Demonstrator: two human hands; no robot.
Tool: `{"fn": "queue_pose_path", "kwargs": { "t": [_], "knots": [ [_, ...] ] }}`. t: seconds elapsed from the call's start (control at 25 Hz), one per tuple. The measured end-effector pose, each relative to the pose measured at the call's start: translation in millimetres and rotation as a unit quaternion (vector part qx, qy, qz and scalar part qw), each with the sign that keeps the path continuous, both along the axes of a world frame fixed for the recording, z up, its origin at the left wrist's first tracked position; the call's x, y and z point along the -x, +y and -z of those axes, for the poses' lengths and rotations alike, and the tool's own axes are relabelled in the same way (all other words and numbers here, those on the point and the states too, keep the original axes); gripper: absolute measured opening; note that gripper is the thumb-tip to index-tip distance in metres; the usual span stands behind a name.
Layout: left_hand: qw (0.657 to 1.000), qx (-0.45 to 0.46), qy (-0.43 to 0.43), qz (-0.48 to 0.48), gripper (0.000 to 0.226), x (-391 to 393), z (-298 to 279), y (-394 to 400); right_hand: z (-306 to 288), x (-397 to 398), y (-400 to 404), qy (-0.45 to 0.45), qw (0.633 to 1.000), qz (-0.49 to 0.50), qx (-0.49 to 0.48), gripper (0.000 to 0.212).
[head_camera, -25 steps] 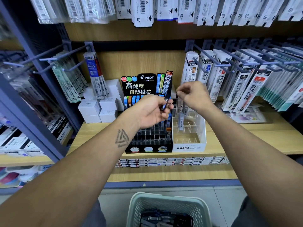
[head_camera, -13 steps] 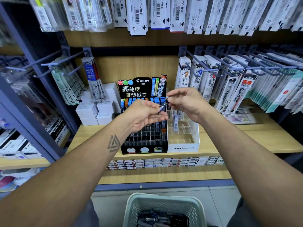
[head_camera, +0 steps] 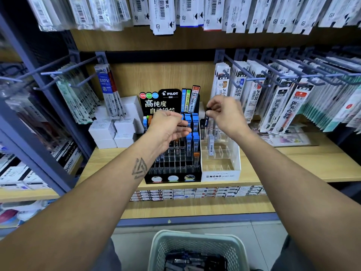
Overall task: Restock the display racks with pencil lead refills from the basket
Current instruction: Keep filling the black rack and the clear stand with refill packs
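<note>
While the right hand (head_camera: 227, 116) pinches a dark lead refill tube (head_camera: 207, 119) by its top end at the centre of the frame, the tube hangs upright above the back row of the clear MONO rack (head_camera: 220, 153). The left hand (head_camera: 168, 130) hovers over the black Pilot rack (head_camera: 173, 153), fingers loosely spread and holding nothing. To seat the tube well, I'd say keep it vertical, line it over one clear cell, and lower it straight so it doesn't catch a divider. The basket (head_camera: 197, 249) with more refills sits at the bottom centre. Writing I can read: "PILOT" with Chinese characters on the black header, "MONO graph MG" on the white base, "HB" on blue tubes, "BRFV" upper left, "BUJF-0.5" right.
</note>
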State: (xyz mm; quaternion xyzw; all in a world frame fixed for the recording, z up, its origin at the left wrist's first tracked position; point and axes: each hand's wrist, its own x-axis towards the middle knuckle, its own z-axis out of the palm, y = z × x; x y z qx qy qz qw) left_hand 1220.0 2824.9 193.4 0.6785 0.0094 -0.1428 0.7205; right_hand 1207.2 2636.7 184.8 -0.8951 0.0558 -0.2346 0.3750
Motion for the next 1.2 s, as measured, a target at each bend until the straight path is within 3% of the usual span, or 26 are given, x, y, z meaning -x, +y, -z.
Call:
{"fn": "queue_pose_path", "kwargs": {
  "t": [0.8, 1.0, 1.2],
  "knots": [
    [0.999, -0.017, -0.01, 0.031, 0.013, 6, -1, -2, 15, -2, 8, 0.094, 0.98, 0.001, 0.176, 0.014],
    [0.999, -0.015, -0.015, 0.033, 0.013, 5, 1, -3, 16, -5, 7, 0.1, 0.98, 0.005, 0.174, 0.016],
    [0.997, -0.051, -0.03, 0.052, 0.016, 12, 0, 7, 8, 13, 9, 0.046, 0.99, 0.01, 0.135, 0.014]
  ]
}}
